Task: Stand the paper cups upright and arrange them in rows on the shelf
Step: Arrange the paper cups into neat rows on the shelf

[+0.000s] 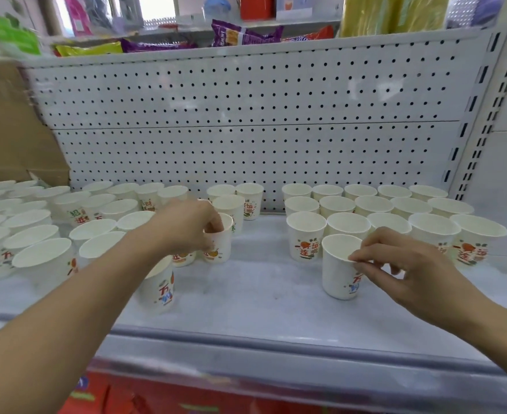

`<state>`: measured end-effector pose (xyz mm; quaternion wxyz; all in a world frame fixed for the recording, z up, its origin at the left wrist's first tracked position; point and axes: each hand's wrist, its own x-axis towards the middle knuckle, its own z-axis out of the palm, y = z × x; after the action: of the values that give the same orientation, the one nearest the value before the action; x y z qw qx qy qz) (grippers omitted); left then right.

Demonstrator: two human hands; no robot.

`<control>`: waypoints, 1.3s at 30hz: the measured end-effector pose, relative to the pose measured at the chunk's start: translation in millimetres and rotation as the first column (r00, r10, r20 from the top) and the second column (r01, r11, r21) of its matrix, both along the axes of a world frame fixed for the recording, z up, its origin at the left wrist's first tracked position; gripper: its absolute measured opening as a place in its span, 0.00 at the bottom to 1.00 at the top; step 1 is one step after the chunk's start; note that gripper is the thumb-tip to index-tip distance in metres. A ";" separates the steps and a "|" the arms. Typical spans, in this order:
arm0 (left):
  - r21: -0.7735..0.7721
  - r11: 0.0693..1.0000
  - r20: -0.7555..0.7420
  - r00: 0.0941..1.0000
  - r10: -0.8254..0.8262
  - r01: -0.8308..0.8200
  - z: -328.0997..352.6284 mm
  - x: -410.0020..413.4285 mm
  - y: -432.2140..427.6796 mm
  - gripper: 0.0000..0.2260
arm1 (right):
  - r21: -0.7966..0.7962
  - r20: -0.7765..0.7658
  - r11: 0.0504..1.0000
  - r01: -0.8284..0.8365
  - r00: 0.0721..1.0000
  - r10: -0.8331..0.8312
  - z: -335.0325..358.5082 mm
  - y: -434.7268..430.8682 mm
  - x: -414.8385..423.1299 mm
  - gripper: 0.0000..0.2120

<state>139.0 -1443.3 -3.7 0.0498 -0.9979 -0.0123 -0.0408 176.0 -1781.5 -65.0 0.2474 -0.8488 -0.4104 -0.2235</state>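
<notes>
Cups first: your right hand [407,264] pinches the near rim of the front cup [340,267] between thumb and forefinger, with the other fingers loosely curled behind. That cup stands upright toward the front edge of the shelf [261,294], just in front of the rows [374,204], three lines of five upright cups that fill the shelf's right end back to the rear panel.

Your left hand [186,225] is at mid-shelf and pinches the rim of a second cup [219,243], with fingertips dipped inside it and the thumb hidden. It stands upright, just beside others partly covered by your hand. A small group [234,198] stands behind it against the rear panel.

A loose crowd of cups [37,228], upright but unevenly packed, covers the shelf's left end, and one printed cup [159,291] sits under your left forearm near the front edge.

Behind everything rises the pegboard panel [246,115]. A cardboard box [7,130] stands at the rear left corner, and snack packets [243,32] lie on the shelf above.
</notes>
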 end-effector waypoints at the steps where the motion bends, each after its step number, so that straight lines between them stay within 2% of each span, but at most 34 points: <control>1: 0.076 0.997 0.010 1.000 -0.013 0.012 -0.5 -0.3 -1.9 0.10 | 0.002 0.000 1.000 0.000 1.000 0.000 0.1 1.3 -1.7 0.14; 3: 0.146 0.988 0.051 0.997 -0.058 0.050 -1.1 -3.5 -11.2 0.09 | 0.019 0.004 1.000 0.009 1.000 -0.009 -0.8 0.6 -6.9 0.12; 4: 0.133 0.987 0.070 0.993 -0.099 0.089 -1.7 -6.1 -19.3 0.09 | 0.037 0.011 0.999 0.024 1.000 -0.025 -2.1 -1.6 -10.1 0.11; 7: -0.054 0.963 0.100 0.961 -0.256 0.262 -7.2 -19.9 -57.7 0.10 | 0.092 0.028 0.992 0.086 0.996 -0.089 -6.2 -16.5 -21.7 0.08; 12: -0.299 0.817 0.238 0.867 -0.437 0.493 -29.6 -24.2 -130.6 0.09 | 0.096 0.081 0.976 0.195 0.976 -0.203 -3.0 -66.7 -35.7 0.07; 16: -0.379 0.722 0.304 0.815 -0.493 0.578 -41.6 -11.6 -179.2 0.11 | 0.087 0.088 0.962 0.260 0.960 -0.267 0.9 -114.5 -38.1 0.07; 19: -0.418 0.715 0.343 0.826 -0.446 0.560 -42.0 -5.0 -209.6 0.12 | 0.072 0.077 0.953 0.295 0.951 -0.300 1.1 -145.3 -35.6 0.05; 24: -0.448 0.708 0.378 0.833 -0.403 0.546 -40.9 13.1 -245.9 0.07 | 0.077 0.071 0.951 0.298 0.950 -0.304 -5.8 -175.0 -20.0 0.05; 30: -0.417 0.740 0.352 0.845 -0.403 0.527 -38.2 30.4 -271.2 0.08 | 0.091 0.078 0.957 0.276 0.956 -0.283 -9.7 -189.6 2.4 0.04; 39: -0.449 0.761 0.375 0.872 -0.315 0.468 -42.7 39.1 -292.4 0.07 | 0.057 0.122 0.964 0.261 0.956 -0.266 -9.8 -191.4 23.7 0.05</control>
<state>178.1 -1735.7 -46.4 -0.2374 -0.9363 0.1812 -0.1846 199.8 -1972.9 -74.7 0.2057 -0.8745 -0.3042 -0.3168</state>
